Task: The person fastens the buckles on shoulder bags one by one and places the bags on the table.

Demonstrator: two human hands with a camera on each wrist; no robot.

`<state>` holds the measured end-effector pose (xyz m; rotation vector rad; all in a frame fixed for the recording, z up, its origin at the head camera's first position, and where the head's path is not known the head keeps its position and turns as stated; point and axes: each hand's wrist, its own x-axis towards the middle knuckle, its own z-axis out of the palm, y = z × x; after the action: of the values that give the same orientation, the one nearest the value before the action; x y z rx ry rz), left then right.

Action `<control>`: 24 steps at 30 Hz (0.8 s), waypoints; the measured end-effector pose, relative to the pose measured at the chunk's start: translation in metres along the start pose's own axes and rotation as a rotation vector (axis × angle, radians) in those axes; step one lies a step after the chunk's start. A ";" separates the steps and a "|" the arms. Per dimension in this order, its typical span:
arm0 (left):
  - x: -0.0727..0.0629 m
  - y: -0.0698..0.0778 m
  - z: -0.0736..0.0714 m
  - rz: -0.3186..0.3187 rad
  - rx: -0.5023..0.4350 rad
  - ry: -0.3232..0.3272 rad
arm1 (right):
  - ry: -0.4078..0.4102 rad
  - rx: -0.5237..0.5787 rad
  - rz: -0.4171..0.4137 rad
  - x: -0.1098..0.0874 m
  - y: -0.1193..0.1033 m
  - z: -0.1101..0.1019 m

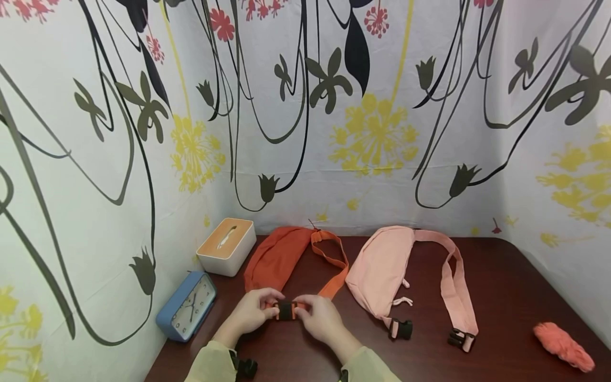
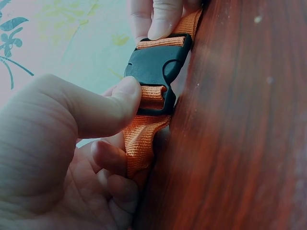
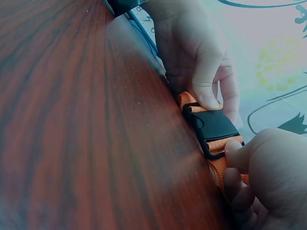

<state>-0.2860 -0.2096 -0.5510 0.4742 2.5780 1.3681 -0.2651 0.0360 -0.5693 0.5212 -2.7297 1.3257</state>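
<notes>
The left hand (image 1: 253, 310) and right hand (image 1: 319, 318) are pinching opposite ends of a black side-release buckle (image 1: 285, 311), which is lying near and left on the worktop (image 1: 425, 366), just in front of the orange waist bag (image 1: 279, 257). The buckle is appearing joined; full latching cannot be confirmed. In this inspector's judgement, squeezing the side prongs could be releasing the catch, and uneven pulling could be twisting the orange webbing (image 2: 139, 136). The blue alarm clock (image 1: 191, 307) is limiting room to the left; the tissue box (image 1: 219, 250) is standing behind it. The pink waist bag (image 1: 382, 265) is occupying the right, and coral yarn (image 1: 563, 346) is lying at far right, obstructing nothing.
</notes>
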 end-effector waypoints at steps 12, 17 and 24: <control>-0.001 -0.004 0.000 0.025 -0.003 0.002 | -0.005 -0.008 -0.016 0.000 0.003 0.000; -0.003 -0.004 -0.001 0.035 0.035 0.002 | -0.018 -0.005 -0.019 -0.001 0.002 -0.002; -0.003 0.000 -0.002 0.035 0.059 0.015 | 0.012 0.029 -0.067 -0.002 0.004 -0.002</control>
<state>-0.2837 -0.2123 -0.5503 0.5227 2.6404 1.3152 -0.2642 0.0400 -0.5714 0.5993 -2.6628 1.3500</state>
